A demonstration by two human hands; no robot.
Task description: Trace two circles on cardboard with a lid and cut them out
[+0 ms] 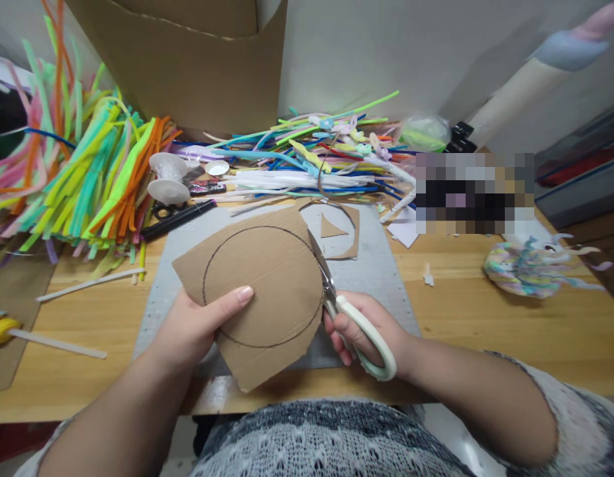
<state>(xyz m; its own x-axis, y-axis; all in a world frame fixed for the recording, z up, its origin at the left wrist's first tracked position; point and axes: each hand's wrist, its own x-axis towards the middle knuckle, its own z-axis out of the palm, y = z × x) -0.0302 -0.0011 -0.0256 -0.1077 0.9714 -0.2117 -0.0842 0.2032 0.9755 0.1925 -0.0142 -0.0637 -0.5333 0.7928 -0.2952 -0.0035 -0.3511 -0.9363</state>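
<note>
A piece of brown cardboard (271,271) with a large circle drawn on it in dark line is held up over the grey cutting mat (160,278). My left hand (207,318) grips its left side, thumb flat on top inside the circle and the other fingers hidden beneath. White-handled scissors (356,324) are in my right hand (361,331), fingers through the loops. Their blades meet the cardboard's right edge, close to the drawn line, pointing away from me. Behind the blades, a cardboard offcut with a curved edge (355,238) and a small triangular scrap (332,226) lie on the mat.
Bundles of coloured pipe cleaners (98,172) stand at the left, with more loose ones (307,159) along the back. A clear spool (168,177) and a black marker (180,218) lie near them. A pastel pipe-cleaner piece (525,268) sits at right. Large cardboard (197,73) leans on the wall.
</note>
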